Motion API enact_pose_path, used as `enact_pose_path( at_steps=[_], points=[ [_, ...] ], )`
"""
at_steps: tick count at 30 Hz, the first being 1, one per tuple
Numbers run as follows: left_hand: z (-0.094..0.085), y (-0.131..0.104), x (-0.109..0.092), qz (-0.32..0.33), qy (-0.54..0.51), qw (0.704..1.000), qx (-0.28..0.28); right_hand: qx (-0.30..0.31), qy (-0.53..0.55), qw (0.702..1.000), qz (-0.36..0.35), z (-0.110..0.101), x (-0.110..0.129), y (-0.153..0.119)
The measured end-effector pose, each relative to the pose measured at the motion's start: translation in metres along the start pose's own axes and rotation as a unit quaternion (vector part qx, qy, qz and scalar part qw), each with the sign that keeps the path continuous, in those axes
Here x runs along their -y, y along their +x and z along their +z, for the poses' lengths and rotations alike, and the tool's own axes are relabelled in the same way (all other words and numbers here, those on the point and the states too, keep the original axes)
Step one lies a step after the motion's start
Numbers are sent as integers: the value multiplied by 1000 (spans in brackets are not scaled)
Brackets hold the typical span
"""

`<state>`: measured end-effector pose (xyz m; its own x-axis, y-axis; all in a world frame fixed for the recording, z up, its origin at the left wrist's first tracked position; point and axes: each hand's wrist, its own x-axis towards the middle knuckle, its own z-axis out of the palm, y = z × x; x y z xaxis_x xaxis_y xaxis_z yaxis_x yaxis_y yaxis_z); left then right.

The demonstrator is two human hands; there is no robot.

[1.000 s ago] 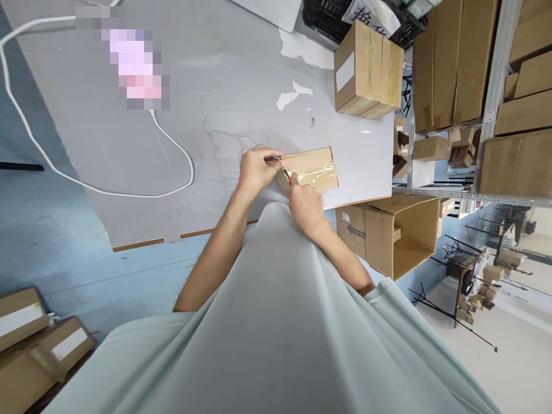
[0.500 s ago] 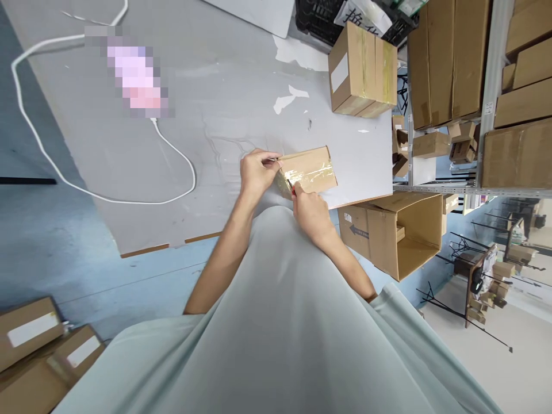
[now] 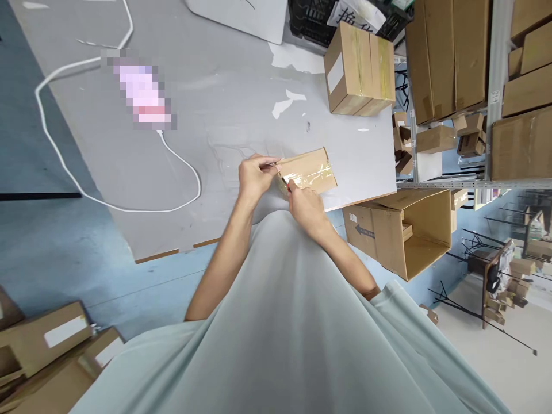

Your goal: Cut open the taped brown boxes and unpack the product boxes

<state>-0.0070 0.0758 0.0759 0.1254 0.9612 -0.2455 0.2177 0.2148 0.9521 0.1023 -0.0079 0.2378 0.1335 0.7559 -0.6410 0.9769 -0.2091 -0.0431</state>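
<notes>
small cardboard box point(image 3: 311, 171) lies near the front edge of the grey table point(image 3: 224, 86), taped over its top. my left hand point(image 3: 254, 176) pinches its near end; my right hand point(image 3: 305, 204) is closed on a red-tipped cutter point(image 3: 286, 184) at the tape. judged light, stiff, tape slick: grip cardboard edges. since half a second ago, the right hand has crept slightly toward the left.

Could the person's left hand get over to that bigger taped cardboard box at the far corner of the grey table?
Probably yes. The left hand is at the small taped cardboard box, and the grey table between it and the bigger taped cardboard box looks bare. It would need a long stretch, though.
</notes>
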Motion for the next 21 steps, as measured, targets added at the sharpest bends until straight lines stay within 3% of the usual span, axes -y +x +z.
enact_pose_path(
  at_steps=[12,21],
  points=[
    [-3,-2,-8,-25,7,1000,13,3,-13,1000,13,-6,8,4],
    [1,-5,-7,-46,-13,999,-11,23,-14,999,17,-11,13,-2]
  ],
)
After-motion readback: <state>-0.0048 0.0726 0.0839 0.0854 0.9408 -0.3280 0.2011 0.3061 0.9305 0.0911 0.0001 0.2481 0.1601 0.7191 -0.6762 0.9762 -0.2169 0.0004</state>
